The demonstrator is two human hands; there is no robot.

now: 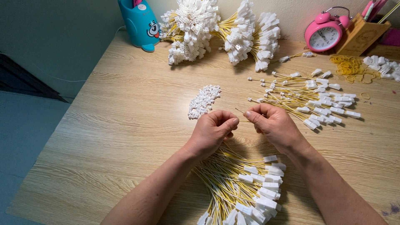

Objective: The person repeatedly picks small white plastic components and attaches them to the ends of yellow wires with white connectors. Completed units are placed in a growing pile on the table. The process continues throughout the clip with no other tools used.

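Seen from the head camera, both hands meet over the middle of a pale wooden table. The left hand is curled, its fingers pinched narrow on something too small to make out. The right hand has its fingers closed on a thin yellow wire whose free end sticks out toward the left hand. Beneath the wrists lies a fanned bundle of yellow wires with white connectors, reaching to the near edge. Just beyond the left hand sits a small heap of loose white connector housings. To the right of the hands, a spread of finished wires lies flat. Along the far edge are large bunches of wires with white plugs, a teal animal-shaped holder, a pink alarm clock, a wooden box and a pile of yellow rubber bands.
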